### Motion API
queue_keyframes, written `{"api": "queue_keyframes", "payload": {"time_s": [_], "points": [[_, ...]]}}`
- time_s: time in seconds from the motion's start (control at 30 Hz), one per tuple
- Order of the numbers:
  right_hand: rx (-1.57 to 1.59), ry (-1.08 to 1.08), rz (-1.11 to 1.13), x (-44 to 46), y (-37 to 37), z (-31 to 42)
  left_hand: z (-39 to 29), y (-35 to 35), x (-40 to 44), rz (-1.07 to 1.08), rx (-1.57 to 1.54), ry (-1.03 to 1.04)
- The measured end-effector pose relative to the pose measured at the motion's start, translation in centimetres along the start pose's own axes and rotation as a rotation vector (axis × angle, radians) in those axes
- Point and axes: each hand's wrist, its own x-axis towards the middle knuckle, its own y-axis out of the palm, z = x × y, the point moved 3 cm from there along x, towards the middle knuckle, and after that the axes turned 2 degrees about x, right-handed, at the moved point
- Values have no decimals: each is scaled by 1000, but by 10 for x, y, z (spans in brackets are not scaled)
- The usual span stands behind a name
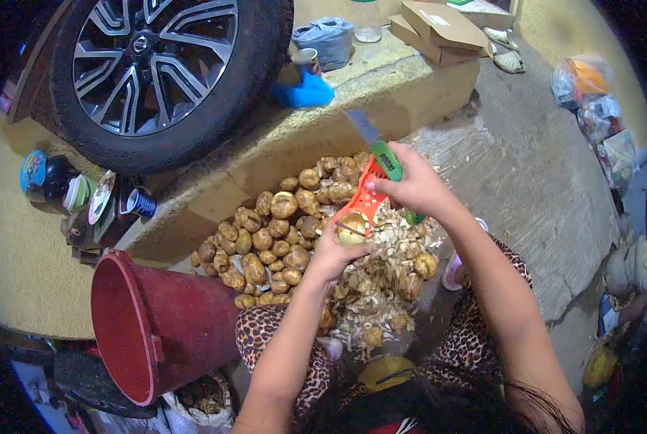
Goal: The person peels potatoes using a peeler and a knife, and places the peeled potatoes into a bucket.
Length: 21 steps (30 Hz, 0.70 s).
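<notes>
My left hand [332, 253] is wrapped round a partly peeled potato [352, 228], pale where the skin is off. My right hand [410, 181] grips an orange peeler [368, 189] with holes in it, its lower end against the potato. A knife with a green handle [386, 160] is in the same hand, its blade pointing up and away. Brown unpeeled potatoes [265, 239] lie heaped on the ground beyond and left of my left hand. Pale and brown peelings [374, 289] are piled below my hands, with several potatoes among them.
A red bucket [186, 311] lies on its side at the left. A wheel [157, 65] leans on the concrete ledge [388, 94], which also bears cardboard boxes [439, 32] and a blue bag [322, 42]. Filled plastic bags [602, 108] are by the right wall.
</notes>
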Motion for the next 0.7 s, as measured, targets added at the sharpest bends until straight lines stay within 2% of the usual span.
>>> {"api": "queue_keyframes", "payload": {"time_s": [0.13,0.23,0.4,0.6,0.7], "points": [[-147,-32,44,-1,4,3,-3,-3,-1,23,91,-67],[-236,-104,33,-1,6,0,0,-7,0,31,229,-4],[-340,-123,45,-2,8,4,-2,-8,-4,65,214,23],[-423,-303,29,-6,7,9,-3,-8,-5,24,257,41],[-394,-251,98,-7,7,12,-10,-4,-9,48,290,47]]}}
